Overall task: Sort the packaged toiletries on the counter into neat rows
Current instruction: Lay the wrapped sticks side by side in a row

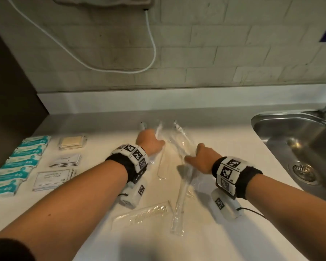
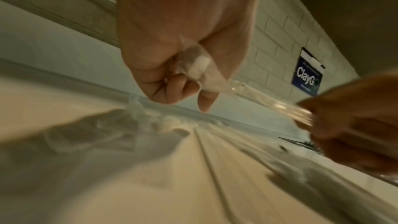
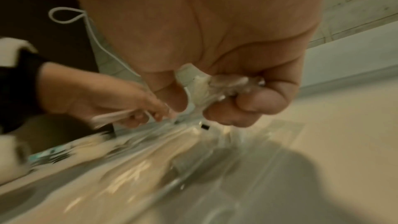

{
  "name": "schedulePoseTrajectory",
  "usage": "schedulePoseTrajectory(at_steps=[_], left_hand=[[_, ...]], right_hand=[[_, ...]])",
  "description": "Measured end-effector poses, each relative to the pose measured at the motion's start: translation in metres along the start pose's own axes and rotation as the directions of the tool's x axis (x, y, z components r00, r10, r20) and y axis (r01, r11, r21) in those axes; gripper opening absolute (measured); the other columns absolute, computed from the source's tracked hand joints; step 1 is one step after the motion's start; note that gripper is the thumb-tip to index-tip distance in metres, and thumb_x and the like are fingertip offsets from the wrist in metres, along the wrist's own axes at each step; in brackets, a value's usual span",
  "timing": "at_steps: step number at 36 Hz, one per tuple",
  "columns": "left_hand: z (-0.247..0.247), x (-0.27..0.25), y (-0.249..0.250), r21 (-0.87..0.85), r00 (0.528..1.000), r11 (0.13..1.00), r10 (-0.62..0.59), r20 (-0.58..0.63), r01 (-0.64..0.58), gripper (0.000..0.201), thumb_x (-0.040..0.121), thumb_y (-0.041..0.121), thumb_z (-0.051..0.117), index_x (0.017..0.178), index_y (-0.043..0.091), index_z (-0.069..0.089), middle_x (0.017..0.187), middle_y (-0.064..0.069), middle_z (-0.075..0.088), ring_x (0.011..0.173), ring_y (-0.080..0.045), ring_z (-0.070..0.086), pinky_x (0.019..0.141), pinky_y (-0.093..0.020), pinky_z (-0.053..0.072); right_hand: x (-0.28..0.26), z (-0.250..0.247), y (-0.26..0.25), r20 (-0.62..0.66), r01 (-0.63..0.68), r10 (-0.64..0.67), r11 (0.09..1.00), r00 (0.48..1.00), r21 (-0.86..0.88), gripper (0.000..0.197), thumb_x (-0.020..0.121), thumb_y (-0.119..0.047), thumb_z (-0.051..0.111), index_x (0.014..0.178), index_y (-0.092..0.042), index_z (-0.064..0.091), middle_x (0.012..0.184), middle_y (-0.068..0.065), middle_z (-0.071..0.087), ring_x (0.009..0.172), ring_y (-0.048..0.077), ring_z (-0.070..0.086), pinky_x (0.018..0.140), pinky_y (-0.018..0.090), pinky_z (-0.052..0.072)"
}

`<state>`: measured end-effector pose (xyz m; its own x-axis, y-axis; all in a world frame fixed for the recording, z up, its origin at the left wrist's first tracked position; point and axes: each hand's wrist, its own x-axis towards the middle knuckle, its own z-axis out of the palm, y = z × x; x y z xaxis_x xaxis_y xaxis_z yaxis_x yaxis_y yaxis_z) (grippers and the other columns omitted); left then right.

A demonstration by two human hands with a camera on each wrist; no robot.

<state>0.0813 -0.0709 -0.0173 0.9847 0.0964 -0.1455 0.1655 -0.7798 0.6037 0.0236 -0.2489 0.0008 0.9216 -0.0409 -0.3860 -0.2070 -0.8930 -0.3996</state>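
- Nearest, 6 o'clock on the white table (image 1: pixel 224 129): clear flat plastic sleeve with a comb-like item (image 1: pixel 142 213) lying crosswise, and a long clear-wrapped toothbrush (image 1: pixel 179 202) lying loose beside it. Neither is in a row yet.
- Right hand (image 1: pixel 199 158): fingers curled tight round the crumpled end of a clear-wrapped toothbrush (image 3: pixel 217 83), gripped at about 1 o'clock from table centre. The wrist view shows a white handle inside the film.
- Left hand (image 1: pixel 151 143): fingers curled, pinching another clear-wrapped toothbrush (image 2: pixel 206 72) by its head end, about 12 o'clock, just above the table. In the left wrist view that packet's far end reaches the right hand; I can't tell if both hands share one packet.
- Under and beyond the hands, 12 to 1 o'clock: more clear toothbrush packets (image 1: pixel 179 130) fanned out, overlapping, not parallel.
- 9 to 10 o'clock, already sorted: a column of teal-and-white sachets (image 1: pixel 17 162), stacks of white shampoo sachets (image 1: pixel 53 178), a stack of white flat packets (image 1: pixel 66 160), and cream bars in clear wrap (image 1: pixel 72 142).
- Step, my read: the toothbrush row is in hand and the job is well past halfway.
- Next move needs: lay the held packets parallel, ends flush, then pull in the two loose ones at 6 o'clock. The film is slippery, so expect sliding.
- Containers: only the steel sink (image 1: pixel 282 129) at 3 o'clock; nothing visible in it besides the drain (image 1: pixel 302 171).
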Motion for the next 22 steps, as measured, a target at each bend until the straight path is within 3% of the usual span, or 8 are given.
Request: schedulePoseTrajectory(at_steps=[3, 8, 13, 17, 20, 22], left_hand=[[-0.014, 0.012, -0.005, 0.03, 0.995, 0.998, -0.044, -0.095, 0.047, 0.063, 0.085, 0.026, 0.068, 0.138, 0.003, 0.043, 0.134, -0.017, 0.051, 0.114, -0.035, 0.058, 0.089, -0.037, 0.053], [-0.016, 0.015, -0.015, 0.169, 0.99, 0.976, -0.134, -0.049, 0.14, 0.059, 0.088, 0.018, 0.066, 0.138, 0.004, 0.039, 0.132, -0.02, 0.052, 0.112, -0.038, 0.059, 0.082, -0.037, 0.05], [-0.012, 0.015, -0.02, 0.108, 0.988, 0.983, -0.147, -0.044, 0.151, 0.055, 0.088, 0.011, 0.064, 0.135, 0.0, 0.038, 0.127, -0.02, 0.056, 0.109, -0.037, 0.06, 0.078, -0.036, 0.049], [-0.017, 0.006, -0.023, -0.024, 0.994, 0.997, -0.078, -0.072, 0.077, 0.053, 0.085, 0.014, 0.065, 0.132, 0.003, 0.042, 0.124, -0.015, 0.057, 0.105, -0.032, 0.059, 0.075, -0.033, 0.047], [-0.021, -0.01, -0.023, -0.048, 0.998, 0.998, 0.026, -0.054, -0.029, 0.047, 0.086, 0.017, 0.068, 0.125, 0.005, 0.044, 0.115, -0.01, 0.057, 0.09, -0.022, 0.054, 0.059, -0.024, 0.039], [-0.022, -0.022, -0.024, -0.058, 0.997, 0.996, 0.071, -0.016, -0.072, 0.046, 0.088, 0.018, 0.067, 0.125, 0.008, 0.043, 0.11, -0.004, 0.054, 0.089, -0.019, 0.053, 0.056, -0.019, 0.036]], right_hand=[[-0.009, 0.015, 0.001, 0.074, -0.009, 0.011, 0.999, 0.997, -0.034, 0.074, 0.081, -0.058, 0.062, 0.129, -0.007, 0.038, 0.105, 0.005, 0.063, 0.089, 0.022, 0.063, 0.078, 0.033, 0.055], [-0.014, 0.026, -0.002, 0.083, -0.007, 0.008, 1.0, 0.996, -0.021, 0.072, 0.074, -0.047, 0.074, 0.125, -0.011, 0.039, 0.091, 0.0, 0.06, 0.083, 0.019, 0.064, 0.075, 0.033, 0.057], [-0.004, 0.011, -0.006, 0.02, 0.009, -0.009, 0.999, 1.0, 0.041, 0.063, 0.078, -0.034, 0.074, 0.124, -0.009, 0.041, 0.1, 0.003, 0.057, 0.088, 0.022, 0.061, 0.071, 0.029, 0.053], [0.02, -0.016, -0.009, -0.079, 0.025, -0.015, 0.992, 0.997, 0.125, 0.058, 0.082, -0.026, 0.072, 0.127, -0.006, 0.04, 0.101, 0.004, 0.057, 0.09, 0.023, 0.063, 0.076, 0.031, 0.054], [0.044, -0.036, -0.015, -0.125, 0.011, 0.005, 0.992, 0.992, 0.122, 0.064, 0.08, -0.027, 0.072, 0.13, -0.005, 0.04, 0.11, 0.012, 0.063, 0.094, 0.029, 0.067, 0.083, 0.043, 0.058], [0.055, -0.044, -0.02, -0.138, -0.009, 0.021, 0.996, 0.99, 0.088, 0.063, 0.081, -0.028, 0.072, 0.13, -0.004, 0.04, 0.11, 0.014, 0.065, 0.095, 0.03, 0.068, 0.084, 0.045, 0.057]])
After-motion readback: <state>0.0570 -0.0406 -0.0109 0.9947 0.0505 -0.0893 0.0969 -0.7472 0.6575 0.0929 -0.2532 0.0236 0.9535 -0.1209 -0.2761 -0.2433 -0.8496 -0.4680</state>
